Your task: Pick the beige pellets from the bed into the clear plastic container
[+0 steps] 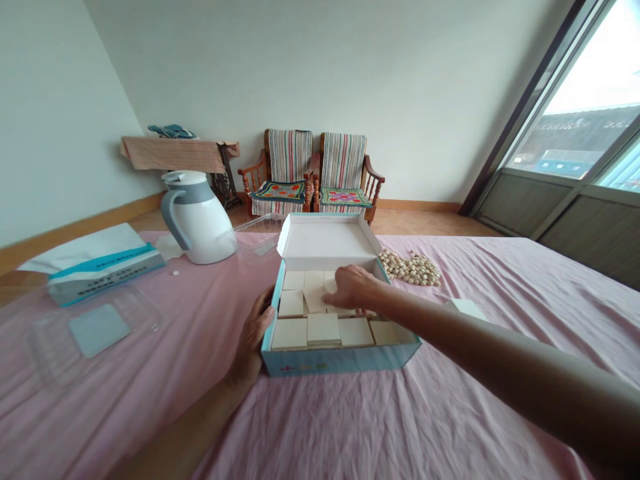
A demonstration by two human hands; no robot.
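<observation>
A light-blue cardboard box (343,361) stands on the pink cloth with its lid raised at the back. Stacks of off-white square cards (323,328) fill it in rows. My left hand (254,337) holds the box by its left wall, the thumb near the top edge. Inside the box, my right hand (353,288) is closed over the middle and back stacks, fingers pointing down. It pinches an off-white square card (315,297), which sits slightly askew over the stacks. My right fingertips are partly hidden behind the hand.
A heap of pale nuts or beans (411,268) lies right of the box, with a white square (467,308) nearer. On the left are a white-grey jug (205,223), a tissue pack (107,270) and a clear plastic tray (145,313). Two wooden chairs (293,163) stand beyond the table.
</observation>
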